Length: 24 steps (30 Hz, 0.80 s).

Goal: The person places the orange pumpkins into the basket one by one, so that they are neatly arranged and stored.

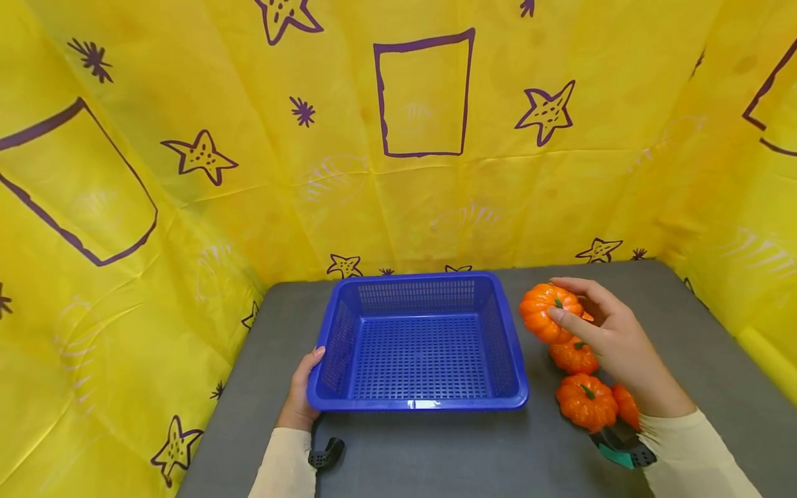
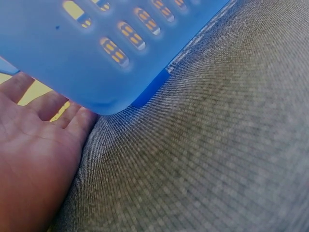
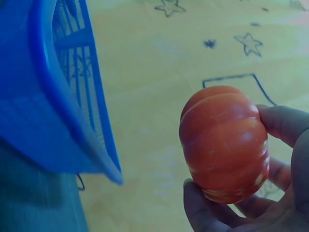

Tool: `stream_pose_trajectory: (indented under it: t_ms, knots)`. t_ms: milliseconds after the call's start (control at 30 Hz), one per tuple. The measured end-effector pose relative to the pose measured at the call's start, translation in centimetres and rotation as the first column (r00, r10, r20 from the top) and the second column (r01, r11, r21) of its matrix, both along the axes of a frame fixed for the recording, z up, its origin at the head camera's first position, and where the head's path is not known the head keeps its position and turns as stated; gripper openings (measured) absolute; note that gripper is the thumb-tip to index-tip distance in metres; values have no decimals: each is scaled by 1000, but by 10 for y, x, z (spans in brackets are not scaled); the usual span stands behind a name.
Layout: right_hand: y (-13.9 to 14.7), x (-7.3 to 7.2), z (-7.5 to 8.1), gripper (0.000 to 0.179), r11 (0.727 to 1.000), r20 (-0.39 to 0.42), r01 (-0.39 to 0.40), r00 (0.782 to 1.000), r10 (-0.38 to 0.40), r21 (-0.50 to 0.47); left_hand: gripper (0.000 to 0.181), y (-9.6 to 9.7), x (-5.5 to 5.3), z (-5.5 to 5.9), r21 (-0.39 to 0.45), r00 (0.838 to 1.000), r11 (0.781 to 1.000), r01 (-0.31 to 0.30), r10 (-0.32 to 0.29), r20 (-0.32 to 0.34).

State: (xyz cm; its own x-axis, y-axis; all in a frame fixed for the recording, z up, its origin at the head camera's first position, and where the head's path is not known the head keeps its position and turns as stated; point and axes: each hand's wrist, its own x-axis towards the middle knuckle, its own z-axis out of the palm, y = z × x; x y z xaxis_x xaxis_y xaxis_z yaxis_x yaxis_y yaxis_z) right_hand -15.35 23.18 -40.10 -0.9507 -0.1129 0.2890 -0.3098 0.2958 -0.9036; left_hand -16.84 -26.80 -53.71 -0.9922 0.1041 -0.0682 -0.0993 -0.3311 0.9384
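Yellow cloth (image 1: 411, 194) backs a gray tabletop (image 1: 448, 449); right grip (image 1: 613, 339) holds pumpkin (image 1: 539, 312), left grip (image 1: 301, 389) basket (image 1: 373, 403).

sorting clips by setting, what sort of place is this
Probably a makeshift filming booth: yellow fabric walls printed with purple-outlined starfish on three sides of a grey table, and a rectangular blue plastic basket.
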Motion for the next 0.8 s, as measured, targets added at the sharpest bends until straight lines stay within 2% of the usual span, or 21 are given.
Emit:
stream_pose_trajectory:
  t_ms: [133,333,533,700,800]
  knots:
    - [-16,-6,6,46,997,-1,-70,998,70,-25,53,0,0,1,19,1000,1000,-3,3,1]
    - [-38,-18,5,46,988,1,-150,989,150,-46,58,1,0,1,21,1000,1000,-11,11,16]
    - [-59,-26,6,46,980,24,-188,981,190,-61,53,1,0,2,22,1000,1000,-6,6,8]
    - [-75,-33,6,48,977,65,-206,976,208,-48,58,1,1,1,-1,1000,1000,-9,9,12]
    - [-84,-39,5,48,976,58,-217,974,218,-28,64,1,1,1,-17,1000,1000,-5,5,13]
